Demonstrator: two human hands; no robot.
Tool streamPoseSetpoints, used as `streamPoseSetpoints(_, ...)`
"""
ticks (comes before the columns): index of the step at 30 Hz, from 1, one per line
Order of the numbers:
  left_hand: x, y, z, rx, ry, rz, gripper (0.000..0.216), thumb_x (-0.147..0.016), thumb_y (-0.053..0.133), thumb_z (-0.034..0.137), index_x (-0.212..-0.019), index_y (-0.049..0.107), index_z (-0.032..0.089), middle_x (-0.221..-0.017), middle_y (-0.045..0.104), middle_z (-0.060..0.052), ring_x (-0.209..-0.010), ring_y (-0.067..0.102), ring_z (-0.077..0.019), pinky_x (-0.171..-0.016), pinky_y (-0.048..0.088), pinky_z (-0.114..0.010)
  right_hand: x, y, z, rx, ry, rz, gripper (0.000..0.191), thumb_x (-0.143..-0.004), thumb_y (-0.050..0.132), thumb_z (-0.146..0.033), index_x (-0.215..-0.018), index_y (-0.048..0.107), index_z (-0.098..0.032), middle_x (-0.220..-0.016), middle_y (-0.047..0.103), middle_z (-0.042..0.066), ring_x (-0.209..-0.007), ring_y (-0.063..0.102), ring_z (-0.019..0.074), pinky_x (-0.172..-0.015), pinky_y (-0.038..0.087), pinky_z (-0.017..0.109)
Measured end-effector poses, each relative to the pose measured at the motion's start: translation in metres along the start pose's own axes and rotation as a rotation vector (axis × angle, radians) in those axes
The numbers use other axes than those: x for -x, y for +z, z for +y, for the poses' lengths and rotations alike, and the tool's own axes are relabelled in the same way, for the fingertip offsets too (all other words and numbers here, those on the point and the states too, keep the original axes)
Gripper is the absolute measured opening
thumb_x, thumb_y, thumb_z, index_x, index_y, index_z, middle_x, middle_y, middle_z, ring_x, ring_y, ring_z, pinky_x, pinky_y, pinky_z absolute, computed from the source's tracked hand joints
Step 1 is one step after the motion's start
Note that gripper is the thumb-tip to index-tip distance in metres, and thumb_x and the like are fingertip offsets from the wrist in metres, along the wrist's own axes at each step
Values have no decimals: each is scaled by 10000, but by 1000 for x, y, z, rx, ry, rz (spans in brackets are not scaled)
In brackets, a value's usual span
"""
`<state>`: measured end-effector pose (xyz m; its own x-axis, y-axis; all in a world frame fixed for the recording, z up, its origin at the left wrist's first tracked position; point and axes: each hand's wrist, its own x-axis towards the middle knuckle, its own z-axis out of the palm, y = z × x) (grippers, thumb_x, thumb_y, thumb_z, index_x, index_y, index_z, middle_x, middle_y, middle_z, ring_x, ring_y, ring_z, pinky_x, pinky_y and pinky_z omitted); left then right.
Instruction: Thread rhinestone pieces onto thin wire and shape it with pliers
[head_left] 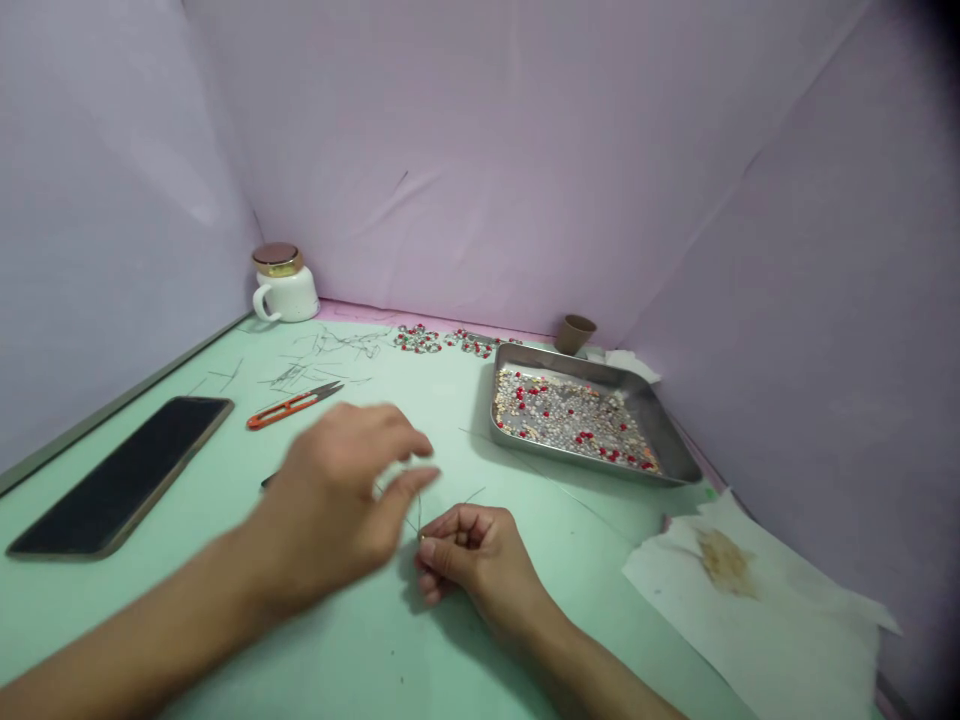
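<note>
My right hand (480, 560) is closed in a pinch on a thin thread (419, 512), low over the green table. Something tiny and goldish shows at its fingertips, too small to name. My left hand (345, 490), smeared by motion, hovers just left of it with thumb and fingers curved and apart; nothing shows between them. Loops of the thread rise from the pinch toward the left thumb. Beyond the hands lie orange thread snips (294, 406). A metal tray (592, 463) of silvery, gold and red beads (562, 412) stands at the back right.
A phone (124, 475) lies at left, and a white lidded mug (289, 295) stands behind it. Thread scraps (330, 345) and red-beaded pieces (418, 339) are along the back. A brown cup (575, 334) is behind the tray; stained paper (772, 610) lies at right.
</note>
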<state>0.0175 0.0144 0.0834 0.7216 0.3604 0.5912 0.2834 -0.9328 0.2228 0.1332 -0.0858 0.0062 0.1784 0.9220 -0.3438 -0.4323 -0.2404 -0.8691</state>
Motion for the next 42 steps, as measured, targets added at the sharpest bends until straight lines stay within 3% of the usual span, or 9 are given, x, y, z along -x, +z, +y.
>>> streamPoseSetpoints(5, 17, 38, 30, -176, 84, -216, 136, -650, 454, 82, -574, 518, 174, -604, 492, -42, -584, 414, -180, -586, 347, -357, 0, 4, -1, 92, -178, 16, 163, -570, 595, -74, -460, 489, -130, -420, 498, -42, -399, 427, 53, -376, 342, 158)
streamPoseSetpoints(11, 22, 47, 18, -279, 149, 106, 170, -691, 436, 101, -583, 545, 175, -558, 512, -30, -572, 418, -175, -664, 334, -403, -2, -1, 1, -129, -107, 78, 172, -568, 688, -186, -600, 532, -120, -444, 541, -22, -395, 493, 87, -401, 408, 199)
streamPoseSetpoints(16, 23, 52, 15, -82, -146, 139, 176, -729, 444, 136, -565, 504, 162, -550, 512, -15, -581, 458, -164, -642, 348, -364, -3, -7, 3, -278, -128, 157, 267, -552, 741, -248, -691, 557, -113, -565, 623, 29, -444, 555, 104, -438, 460, 216)
streamPoseSetpoints(23, 20, 57, 6, 580, -617, -217, 203, -726, 461, 250, -541, 436, 169, -475, 380, 50, -467, 355, -94, -446, 301, -221, -2, -14, -2, -373, -36, 19, 255, -525, 758, -227, -650, 574, -102, -532, 627, 30, -393, 533, 75, -385, 457, 167)
streamPoseSetpoints(27, 18, 59, -4, 1053, -485, -362, 219, -702, 534, 304, -547, 510, 150, -545, 423, 31, -507, 368, -84, -473, 329, -223, 3, -18, -5, -379, 147, -254, 249, -495, 760, -220, -588, 569, -89, -483, 615, 34, -333, 522, 86, -307, 433, 160)
streamPoseSetpoints(31, 20, 58, 1, 1271, -325, -534, 249, -663, 609, 406, -596, 629, 167, -733, 433, -14, -599, 402, -103, -498, 360, -240, 12, -14, -3, -363, 420, -572, 288, -445, 776, -232, -573, 581, -64, -497, 617, 33, -348, 543, 86, -323, 435, 140)
streamPoseSetpoints(34, 22, 58, 7, 1342, -308, -675, 229, -630, 644, 405, -593, 651, 179, -747, 422, -6, -593, 386, -96, -485, 332, -232, 16, -9, 0, -361, 510, -620, 304, -452, 776, -222, -639, 616, -45, -502, 619, 27, -363, 551, 68, -349, 426, 103)
streamPoseSetpoints(37, 20, 60, 6, 1374, -456, -594, 189, -653, 632, 348, -601, 650, 167, -709, 434, 5, -560, 388, -83, -482, 315, -229, 13, -7, 0, -414, 407, -482, 275, -489, 761, -212, -659, 628, -41, -503, 623, 31, -348, 543, 74, -327, 431, 122)
streamPoseSetpoints(42, 18, 60, -2, 1198, -738, -240, 166, -686, 590, 252, -830, 613, 173, -636, 481, 17, -570, 434, -97, -542, 371, -244, 1, -15, -4, -416, 179, -209, 219, -526, 753, -203, -644, 631, -66, -502, 625, 33, -346, 530, 72, -315, 432, 132)
